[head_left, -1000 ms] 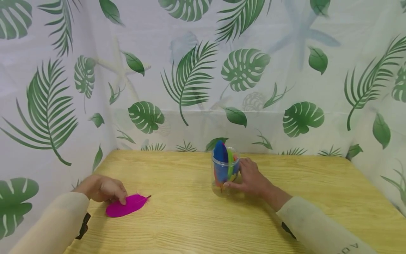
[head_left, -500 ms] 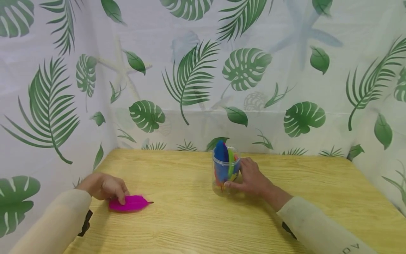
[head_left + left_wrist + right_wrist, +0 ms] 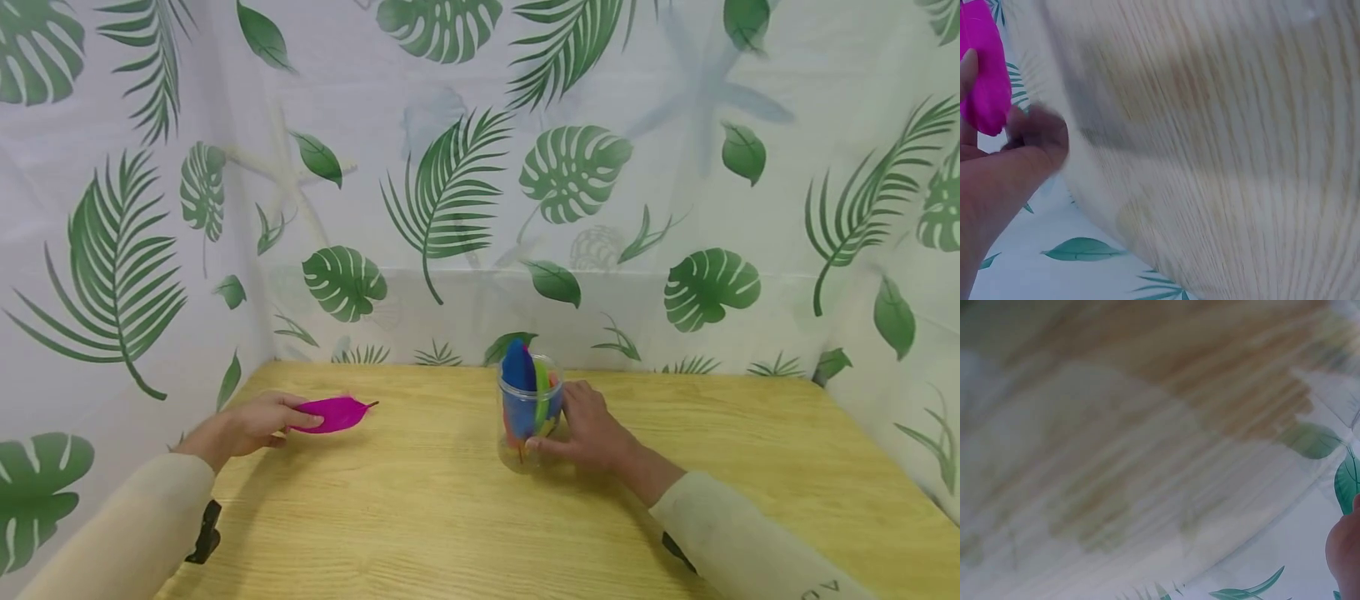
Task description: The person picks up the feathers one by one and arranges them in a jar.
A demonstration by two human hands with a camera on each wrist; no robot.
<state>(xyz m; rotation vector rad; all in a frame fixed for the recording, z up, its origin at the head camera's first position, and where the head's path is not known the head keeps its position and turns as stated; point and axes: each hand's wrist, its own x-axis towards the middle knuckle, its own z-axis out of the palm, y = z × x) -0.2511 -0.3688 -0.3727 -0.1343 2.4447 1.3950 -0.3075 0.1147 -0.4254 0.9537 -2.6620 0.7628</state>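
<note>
A magenta feather (image 3: 335, 414) is pinched at its broad end by my left hand (image 3: 258, 425), its dark quill tip pointing right. In the left wrist view the same feather (image 3: 986, 75) lies between the thumb and fingers of the left hand (image 3: 1004, 181). My right hand (image 3: 592, 429) grips the right side of a clear plastic jar (image 3: 513, 454), thumb in front and fingers behind. Out of the jar's mouth rises a blue feather (image 3: 517, 367), with a lime-green feather (image 3: 542, 387) and other coloured ones beside it. Only a sliver of the right hand (image 3: 1344, 547) shows in the right wrist view.
The jar stands on a wood-grain table (image 3: 420, 525), toward its back edge. White cloth (image 3: 465, 317) printed with green leaves hangs behind the table and along both sides. A dark strap (image 3: 206, 533) shows under the left sleeve.
My left hand has lifted the magenta feather off the table and carried it up and slightly right in the head view. The right hand has stayed on the jar.
</note>
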